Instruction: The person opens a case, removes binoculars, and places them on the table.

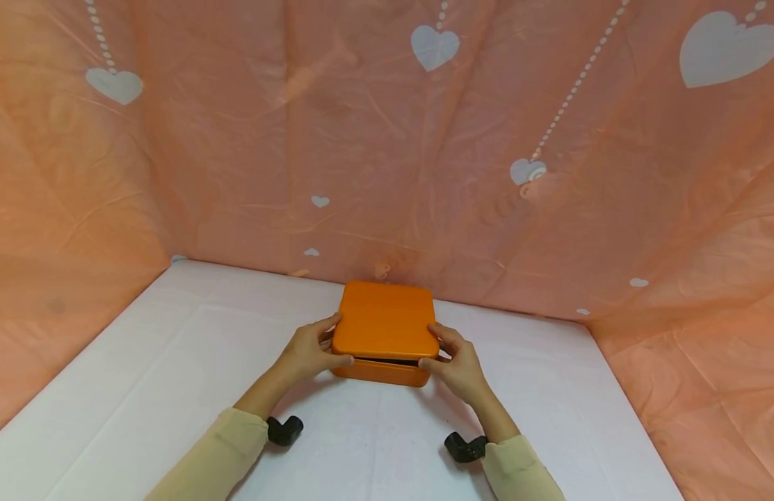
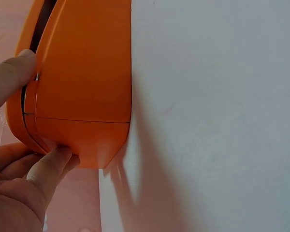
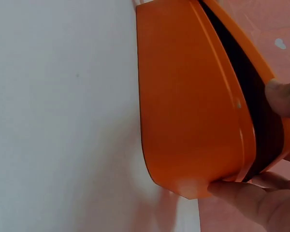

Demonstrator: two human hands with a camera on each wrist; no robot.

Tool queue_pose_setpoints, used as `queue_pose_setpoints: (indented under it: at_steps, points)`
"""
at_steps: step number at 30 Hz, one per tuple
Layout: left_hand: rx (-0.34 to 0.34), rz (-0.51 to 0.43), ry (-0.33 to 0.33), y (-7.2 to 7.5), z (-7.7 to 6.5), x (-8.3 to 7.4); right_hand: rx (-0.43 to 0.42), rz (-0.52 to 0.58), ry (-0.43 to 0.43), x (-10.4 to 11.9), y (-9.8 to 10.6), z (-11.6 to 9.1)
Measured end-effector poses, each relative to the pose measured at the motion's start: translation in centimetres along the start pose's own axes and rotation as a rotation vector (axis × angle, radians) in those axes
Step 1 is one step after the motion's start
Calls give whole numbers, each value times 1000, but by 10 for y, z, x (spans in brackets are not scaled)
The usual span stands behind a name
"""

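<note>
An orange box (image 1: 380, 372) with rounded corners sits on the white surface, its orange lid (image 1: 387, 320) slightly raised at the front. The dark gap widens toward the right, as the right wrist view shows on the box body (image 3: 188, 96). My left hand (image 1: 308, 348) holds the lid's left front corner, thumb at the front seam and fingers along the side. In the left wrist view, some of its fingertips touch the box wall (image 2: 82, 87) below the seam. My right hand (image 1: 458, 362) grips the right front corner, thumb on the lid's front edge, fingers at the side. The inside is too dark to see.
A pink curtain (image 1: 374, 139) with white hearts hangs behind the white-covered table (image 1: 236, 313) and on both sides. A black wrist-worn piece (image 1: 285, 431) is by the left sleeve, and another black piece (image 1: 465, 447) is by the right sleeve.
</note>
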State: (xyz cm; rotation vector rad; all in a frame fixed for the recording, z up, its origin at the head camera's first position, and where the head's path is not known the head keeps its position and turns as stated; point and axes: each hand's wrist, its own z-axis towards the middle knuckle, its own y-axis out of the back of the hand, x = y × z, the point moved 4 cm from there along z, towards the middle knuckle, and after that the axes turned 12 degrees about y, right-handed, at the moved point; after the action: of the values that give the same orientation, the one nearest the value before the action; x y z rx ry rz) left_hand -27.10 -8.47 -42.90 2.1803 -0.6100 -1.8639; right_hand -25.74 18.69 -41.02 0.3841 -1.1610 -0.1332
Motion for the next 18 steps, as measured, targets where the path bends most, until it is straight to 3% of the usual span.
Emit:
queue_pose_setpoints:
  at_steps: [6,18]
  points:
    - [-9,4,21,0,-3,1,-4,-31,1,0,0,0]
    - [-15,-61,-37,5,-4,-7,-27,-58,93,12,4,6]
